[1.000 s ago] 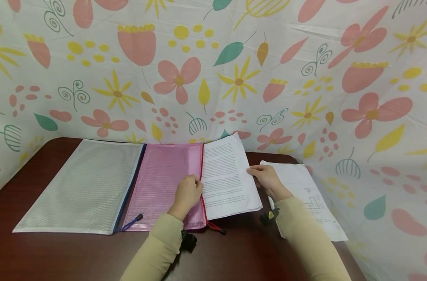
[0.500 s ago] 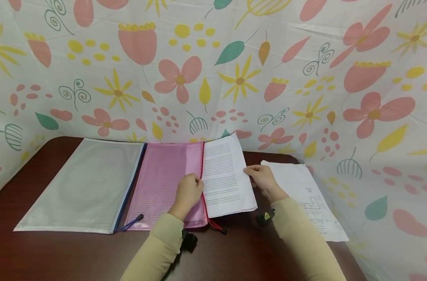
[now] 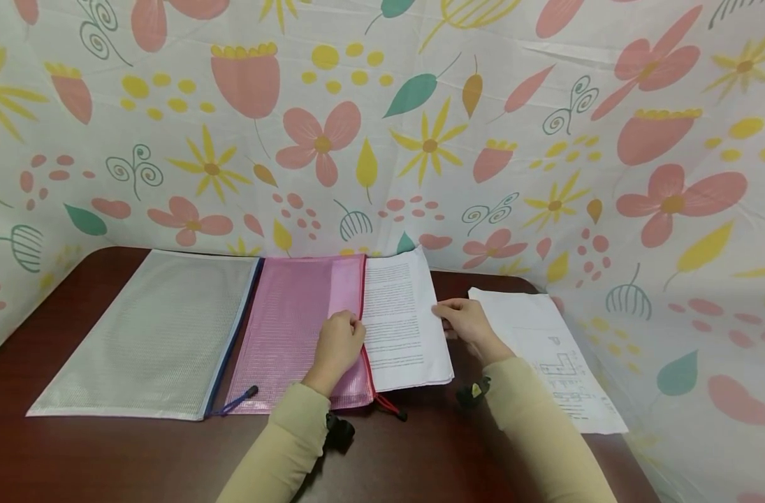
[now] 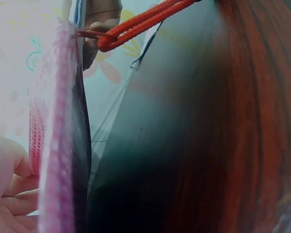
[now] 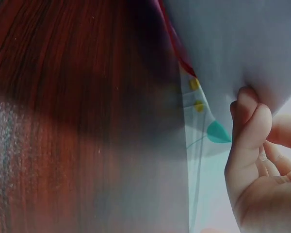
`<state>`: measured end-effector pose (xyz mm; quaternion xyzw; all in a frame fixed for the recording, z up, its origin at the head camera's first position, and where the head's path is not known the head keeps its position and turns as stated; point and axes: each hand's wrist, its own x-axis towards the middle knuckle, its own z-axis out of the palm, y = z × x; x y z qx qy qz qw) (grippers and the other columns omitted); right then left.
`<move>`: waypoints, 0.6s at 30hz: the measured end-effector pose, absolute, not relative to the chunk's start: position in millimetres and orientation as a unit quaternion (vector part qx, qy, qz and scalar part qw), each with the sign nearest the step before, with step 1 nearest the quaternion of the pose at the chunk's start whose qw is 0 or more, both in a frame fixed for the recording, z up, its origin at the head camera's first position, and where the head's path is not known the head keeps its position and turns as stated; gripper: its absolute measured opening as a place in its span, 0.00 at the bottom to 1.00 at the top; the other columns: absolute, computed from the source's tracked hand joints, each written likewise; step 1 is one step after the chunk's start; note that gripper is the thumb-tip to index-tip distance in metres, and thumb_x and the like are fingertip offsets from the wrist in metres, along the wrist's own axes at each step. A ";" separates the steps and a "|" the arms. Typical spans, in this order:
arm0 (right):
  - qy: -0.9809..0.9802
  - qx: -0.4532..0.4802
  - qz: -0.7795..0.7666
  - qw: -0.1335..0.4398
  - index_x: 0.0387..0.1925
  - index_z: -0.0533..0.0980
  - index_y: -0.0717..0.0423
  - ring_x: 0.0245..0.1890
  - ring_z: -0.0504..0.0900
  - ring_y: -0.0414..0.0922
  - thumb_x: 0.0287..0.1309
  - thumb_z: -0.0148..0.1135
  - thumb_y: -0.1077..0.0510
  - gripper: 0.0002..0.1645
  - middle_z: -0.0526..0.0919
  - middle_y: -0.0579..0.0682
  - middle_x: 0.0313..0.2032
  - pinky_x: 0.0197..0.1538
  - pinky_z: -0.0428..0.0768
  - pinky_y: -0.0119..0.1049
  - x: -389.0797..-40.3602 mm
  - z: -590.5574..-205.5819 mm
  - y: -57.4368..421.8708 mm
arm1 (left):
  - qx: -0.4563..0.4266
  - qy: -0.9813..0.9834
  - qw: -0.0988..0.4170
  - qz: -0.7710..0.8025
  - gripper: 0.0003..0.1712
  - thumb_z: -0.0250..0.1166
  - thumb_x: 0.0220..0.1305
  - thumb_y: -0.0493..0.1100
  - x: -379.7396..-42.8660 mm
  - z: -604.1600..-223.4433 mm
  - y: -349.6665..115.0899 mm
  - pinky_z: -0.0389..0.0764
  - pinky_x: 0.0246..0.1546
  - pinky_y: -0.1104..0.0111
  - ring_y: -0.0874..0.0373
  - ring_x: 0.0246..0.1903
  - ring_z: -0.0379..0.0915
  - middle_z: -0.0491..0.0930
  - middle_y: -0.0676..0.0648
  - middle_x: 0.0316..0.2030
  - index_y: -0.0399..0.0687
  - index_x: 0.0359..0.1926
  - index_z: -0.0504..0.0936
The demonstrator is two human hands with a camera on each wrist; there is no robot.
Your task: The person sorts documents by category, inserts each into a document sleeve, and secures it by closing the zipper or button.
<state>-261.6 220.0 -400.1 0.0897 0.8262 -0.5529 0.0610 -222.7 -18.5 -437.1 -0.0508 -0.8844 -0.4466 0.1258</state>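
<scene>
In the head view my left hand (image 3: 341, 346) pinches the opening edge of a pink mesh zip pouch (image 3: 288, 300), close to its red zipper. A stack of printed paper (image 3: 395, 321) lies partly inside the pouch, its inserted strip showing paler through the mesh. At the stack's right edge, my right hand (image 3: 470, 325) holds the sheets between thumb and fingers. The right wrist view has the paper's underside (image 5: 233, 43) lifted off the table, with the thumb and fingers (image 5: 252, 116) pinching it. In the left wrist view the red zipper cord (image 4: 145, 24) hangs from the pouch's corner.
To the left lies a grey-white mesh zip pouch (image 3: 156, 328) with a blue zipper and cord. Loose sheets with drawings (image 3: 545, 335) lie at the right, partly under the right forearm. Behind the dark wooden table (image 3: 137, 461) hangs a flower-patterned curtain (image 3: 382, 140).
My right hand has moved left, sliding the paper stack farther into the pink pouch. The stack's edges have come straighter. My left hand stays on the pouch's edge.
</scene>
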 end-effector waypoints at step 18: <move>0.815 0.069 -0.571 0.071 0.49 0.75 0.72 0.22 0.79 0.38 0.60 0.60 0.59 0.21 0.81 0.45 0.22 0.26 0.81 0.30 -261.2 -391.2 218.5 | -0.068 -0.878 0.140 -0.452 0.10 0.55 0.61 0.35 -219.2 -435.0 -13.8 0.81 0.40 0.60 0.50 0.36 0.78 0.82 0.37 0.40 0.34 0.36 0.81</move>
